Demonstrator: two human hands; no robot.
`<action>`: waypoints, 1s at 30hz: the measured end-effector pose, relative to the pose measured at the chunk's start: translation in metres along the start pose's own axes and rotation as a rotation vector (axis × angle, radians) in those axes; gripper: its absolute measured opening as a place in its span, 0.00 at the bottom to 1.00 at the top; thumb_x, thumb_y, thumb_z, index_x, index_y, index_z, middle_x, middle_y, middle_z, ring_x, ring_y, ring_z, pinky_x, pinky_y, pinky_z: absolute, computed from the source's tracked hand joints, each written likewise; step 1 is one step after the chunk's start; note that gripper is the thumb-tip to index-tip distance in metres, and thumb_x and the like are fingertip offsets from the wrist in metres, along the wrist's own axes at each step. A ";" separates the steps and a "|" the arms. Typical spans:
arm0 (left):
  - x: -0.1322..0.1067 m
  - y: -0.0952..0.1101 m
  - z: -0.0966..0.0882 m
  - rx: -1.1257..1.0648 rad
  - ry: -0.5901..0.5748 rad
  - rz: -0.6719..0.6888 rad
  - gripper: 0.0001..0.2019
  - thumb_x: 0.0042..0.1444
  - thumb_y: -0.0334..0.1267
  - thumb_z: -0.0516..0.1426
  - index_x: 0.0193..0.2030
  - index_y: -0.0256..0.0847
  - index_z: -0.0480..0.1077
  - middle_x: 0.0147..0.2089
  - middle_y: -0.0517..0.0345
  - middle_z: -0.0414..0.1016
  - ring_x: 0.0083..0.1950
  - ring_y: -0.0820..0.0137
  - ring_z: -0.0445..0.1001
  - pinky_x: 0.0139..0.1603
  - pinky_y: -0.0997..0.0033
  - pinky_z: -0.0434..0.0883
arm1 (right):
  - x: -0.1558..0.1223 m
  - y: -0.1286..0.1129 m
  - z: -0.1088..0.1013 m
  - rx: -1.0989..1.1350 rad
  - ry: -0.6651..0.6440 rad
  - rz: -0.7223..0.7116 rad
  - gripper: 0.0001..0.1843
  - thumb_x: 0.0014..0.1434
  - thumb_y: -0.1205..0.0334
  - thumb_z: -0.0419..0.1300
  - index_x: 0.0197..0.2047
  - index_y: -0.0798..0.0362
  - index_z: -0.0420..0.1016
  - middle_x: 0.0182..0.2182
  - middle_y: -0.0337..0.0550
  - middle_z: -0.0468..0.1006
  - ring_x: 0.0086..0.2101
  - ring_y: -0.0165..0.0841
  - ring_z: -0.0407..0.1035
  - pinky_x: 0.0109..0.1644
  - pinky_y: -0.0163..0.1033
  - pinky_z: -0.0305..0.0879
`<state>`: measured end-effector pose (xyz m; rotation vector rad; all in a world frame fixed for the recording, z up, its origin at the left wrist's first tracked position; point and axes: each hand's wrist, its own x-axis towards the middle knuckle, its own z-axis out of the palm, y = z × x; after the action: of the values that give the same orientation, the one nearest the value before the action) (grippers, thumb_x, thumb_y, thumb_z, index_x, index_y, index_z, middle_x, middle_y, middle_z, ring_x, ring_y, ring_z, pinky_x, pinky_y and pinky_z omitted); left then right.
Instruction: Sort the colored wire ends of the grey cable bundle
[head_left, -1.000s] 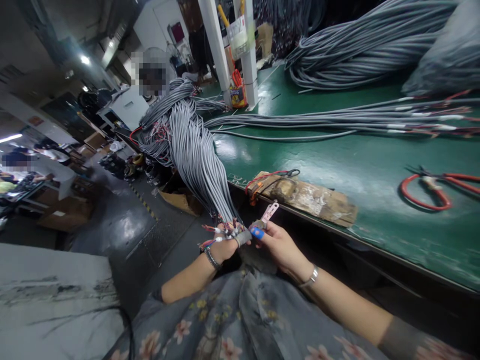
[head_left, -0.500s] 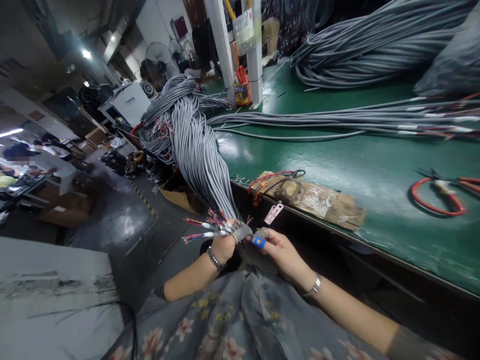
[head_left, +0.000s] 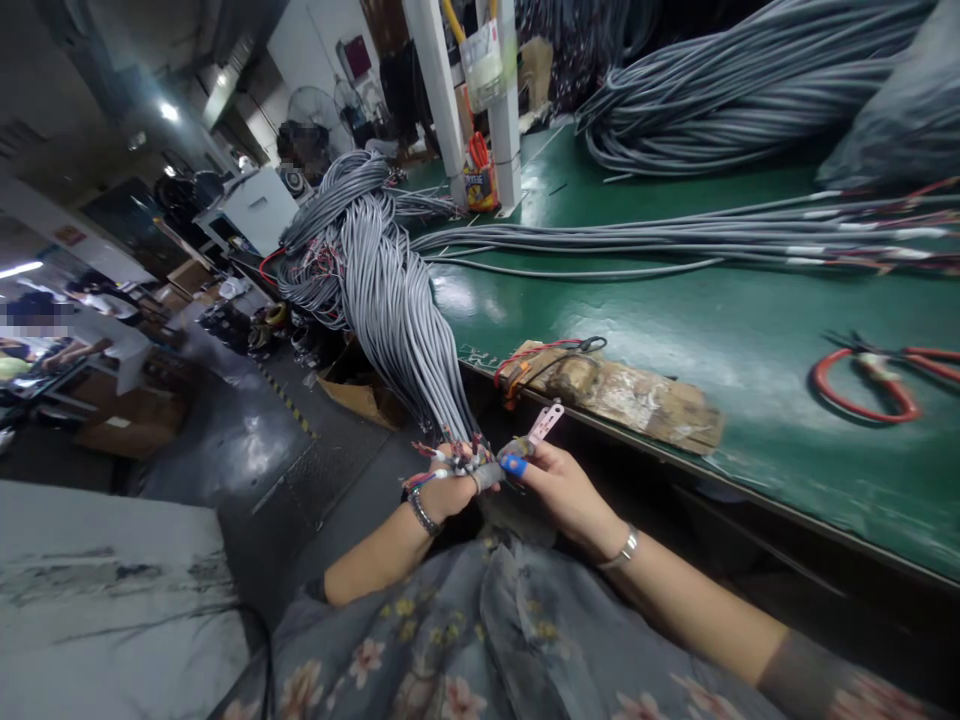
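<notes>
A thick bundle of grey cables [head_left: 409, 320] drapes off the green bench down to my hands. My left hand [head_left: 454, 492] is closed around its lower end, where coloured wire ends [head_left: 431, 478] with white sleeves stick out. Tape wraps a finger of this hand. Close beside it, my right hand [head_left: 551, 485], with blue tape on the thumb, is pinched at the wire ends; what exactly sits between its fingertips is too small to make out. A pale pink tag-like strip with holes [head_left: 546, 422] shows just above the right fingers.
On the green bench [head_left: 600, 310] lie a worn wooden block [head_left: 630, 400] at the front edge and red-handled pliers [head_left: 862, 385] at right. Farther back are more grey cables [head_left: 750, 100] and a white post [head_left: 506, 130]. A cardboard box [head_left: 360, 385] stands on the floor.
The wire ends have turned and gathered closer to my left hand. My right hand has shifted slightly up and left, nearer the left one. The view has moved a little.
</notes>
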<state>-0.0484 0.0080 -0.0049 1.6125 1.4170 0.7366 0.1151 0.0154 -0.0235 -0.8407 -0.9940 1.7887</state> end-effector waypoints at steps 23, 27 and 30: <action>-0.001 0.002 0.002 -0.228 0.048 0.041 0.18 0.49 0.53 0.60 0.22 0.38 0.72 0.22 0.57 0.75 0.26 0.71 0.73 0.34 0.71 0.70 | 0.001 0.006 -0.002 0.219 -0.011 0.077 0.17 0.41 0.52 0.72 0.33 0.51 0.77 0.26 0.37 0.76 0.26 0.29 0.67 0.30 0.35 0.59; 0.000 0.009 0.000 -0.216 -0.001 0.043 0.18 0.49 0.53 0.60 0.21 0.38 0.71 0.21 0.57 0.74 0.26 0.71 0.72 0.34 0.70 0.69 | 0.005 0.007 -0.002 0.244 -0.057 0.061 0.17 0.41 0.52 0.72 0.32 0.51 0.77 0.25 0.36 0.76 0.26 0.30 0.68 0.34 0.38 0.62; 0.000 0.009 -0.001 -0.230 -0.023 0.029 0.18 0.48 0.52 0.61 0.21 0.38 0.71 0.21 0.57 0.74 0.26 0.70 0.72 0.33 0.71 0.69 | 0.008 0.008 -0.002 0.237 -0.071 0.048 0.16 0.40 0.52 0.73 0.27 0.53 0.77 0.23 0.36 0.75 0.25 0.29 0.67 0.34 0.37 0.62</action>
<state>-0.0453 0.0082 0.0036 1.4604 1.2459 0.8615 0.1104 0.0208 -0.0327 -0.6621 -0.7920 1.9438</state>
